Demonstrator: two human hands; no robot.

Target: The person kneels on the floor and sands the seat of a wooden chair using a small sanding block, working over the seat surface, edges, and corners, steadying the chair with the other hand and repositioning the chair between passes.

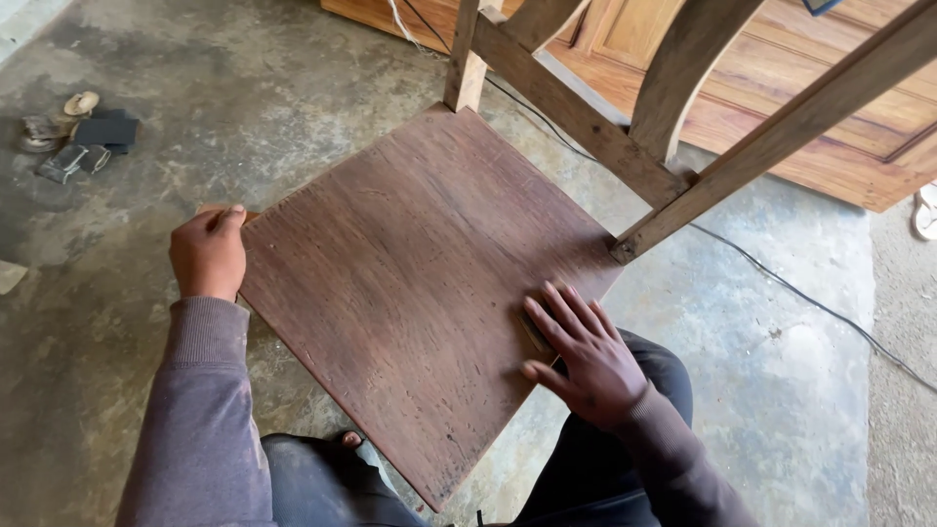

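The right hand point(584, 356) lies flat on the seat point(410, 283), fingers point(566, 310) spread and stretched out, palm down. Under them, at the seat's right edge, a small dark pad point(536, 333) shows; the fingers press on it rather than curl round it. What kind of pad it is cannot be told.

The left hand point(208, 254) is closed over the seat's left corner, thumb on top and the other fingers wrapped down out of sight, gripping the edge. Both sleeves are grey-purple.

The seat is a square board of dark reddish-brown wood, worn and streaked, set like a diamond in the view with one corner pointing near, between the person's knees. It belongs to a chair point(625, 146) of paler bare wood: a leg point(467, 59) rises at the far corner, a slanted rail point(576, 112) runs from it toward the right, and further slats point(781, 127) cross at the upper right, meeting the seat at its right corner.

Below is a stained concrete floor point(244, 98). A thin cable point(810, 303) trails across it to the right. Far left lies a small heap of dark scraps point(83, 137). Along the far right a panelled wooden door point(781, 88) lies flat, and a pale sandal point(925, 213) sits at the right edge.
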